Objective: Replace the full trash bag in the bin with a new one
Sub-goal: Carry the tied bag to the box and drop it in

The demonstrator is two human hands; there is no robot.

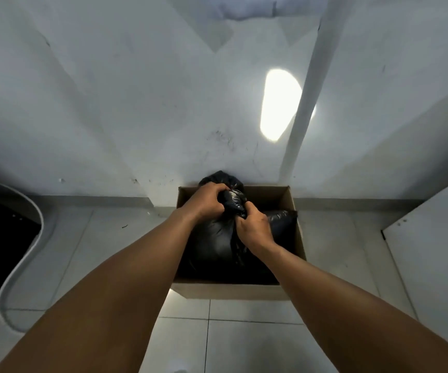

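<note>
Gripping: both hands curl round the gathered neck of one black trash bag [217,243], which sits inside one open cardboard box [233,290] serving as the bin.
Count: two bare forearms, two hands, one bag, one box.
Right hand [253,227]: nearer of the two; fingers curled and pinching the twisted plastic low on the neck, thumb towards the left hand.
Left hand [208,203]: just beyond and left of the right one; fingers wrapped tight round the upper neck, knuckles up, fingertips hidden in the folds.
Bag neck: a short rope of bunched plastic running between the two sets of fingers, its long axis rising away from the viewer towards the wall; a loose tuft of plastic sticks out past the left fingers, above the box's far rim.
Bag body: below and nearer than the fingers, bulging, filling most of the box; glossy and wrinkled, with pale highlights to the right of the right hand's fingers.
Box: brown, flaps not seen, its near wall below the wrists, its far wall close to the white wall [136,103].
Floor: pale tiles [244,345] under the forearms.
Left of the fingers, well apart: a dark object with a curved white edge [33,238]; what it is cannot be told.
Beyond the fingers: a bright oval light patch [279,103] on the wall, beside a white vertical strip [306,90].
</note>
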